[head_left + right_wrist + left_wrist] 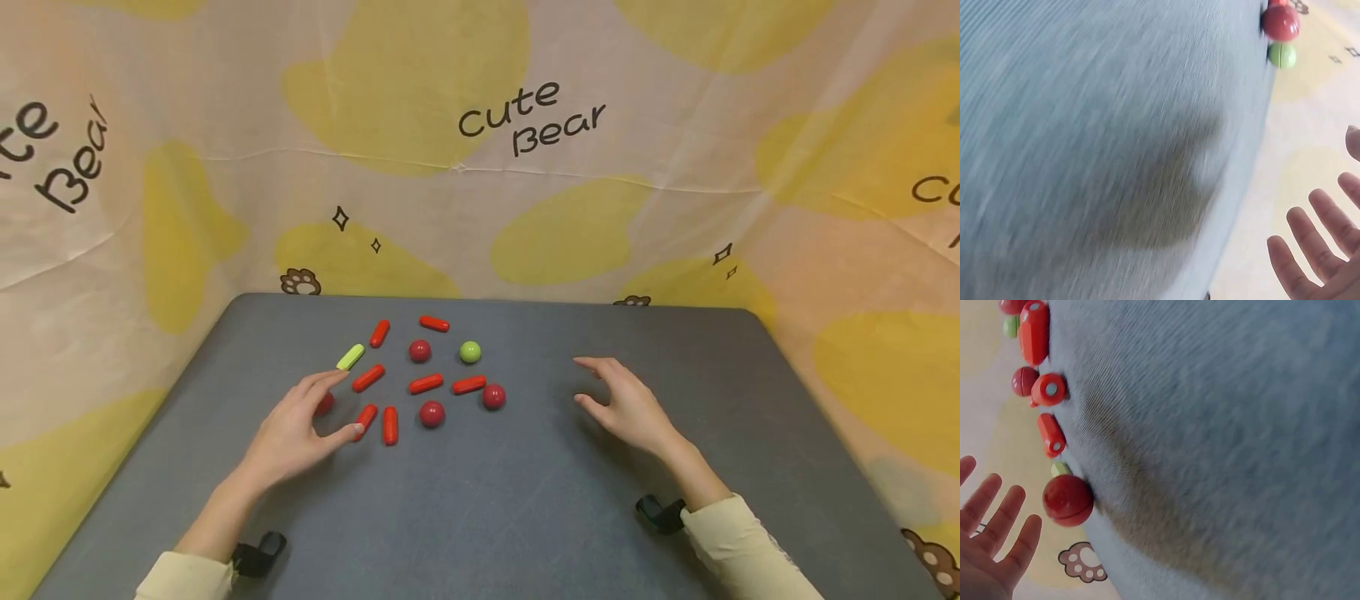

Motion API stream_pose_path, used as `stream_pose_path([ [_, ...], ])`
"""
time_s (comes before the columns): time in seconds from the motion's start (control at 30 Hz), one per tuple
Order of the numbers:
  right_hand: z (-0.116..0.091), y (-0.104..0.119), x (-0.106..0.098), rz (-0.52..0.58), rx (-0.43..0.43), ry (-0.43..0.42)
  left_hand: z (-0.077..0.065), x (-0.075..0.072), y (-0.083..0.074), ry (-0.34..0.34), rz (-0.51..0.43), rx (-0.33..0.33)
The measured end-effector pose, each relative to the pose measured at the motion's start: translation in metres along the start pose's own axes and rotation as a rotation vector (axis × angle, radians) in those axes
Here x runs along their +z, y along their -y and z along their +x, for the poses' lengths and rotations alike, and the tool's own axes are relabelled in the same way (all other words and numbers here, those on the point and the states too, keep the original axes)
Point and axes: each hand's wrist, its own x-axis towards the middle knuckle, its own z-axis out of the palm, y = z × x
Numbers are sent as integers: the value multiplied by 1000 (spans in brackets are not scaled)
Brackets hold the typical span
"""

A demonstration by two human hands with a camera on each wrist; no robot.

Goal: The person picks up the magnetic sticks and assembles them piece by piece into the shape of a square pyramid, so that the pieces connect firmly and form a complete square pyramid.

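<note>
My left hand (291, 432) hovers at the left of the scattered pieces, thumb and fingers spread apart with nothing held. Its thumb tip overlaps a red capsule-shaped piece (367, 417) in the head view, and a red ball (326, 404) is partly hidden behind the fingers. The left wrist view shows that red ball (1068, 500) beyond the fingers (1004, 519). A light green capsule-shaped piece (350, 357) lies just past the left fingertips. Over the right part of the table, my right hand (630, 410) is held with fingers extended, apart from all the pieces.
Several more red capsule-shaped pieces (426, 383) and red balls (432, 414) lie around the middle left of the grey table (510, 517). A green ball (470, 352) sits toward the back. A patterned cloth (420, 192) rises behind and along both sides.
</note>
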Motion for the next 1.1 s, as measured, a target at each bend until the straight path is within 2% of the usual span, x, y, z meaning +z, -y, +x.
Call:
stream_pose_path([
  [0.5,23,30,42,94,9,79,-5,18,-1,118,-66,-76],
  [0.83,33,43,63,180,-12,92,1,23,3,129,-69,-123],
  [1.1,38,50,74,232,22,127,9,26,0,156,-40,-155],
])
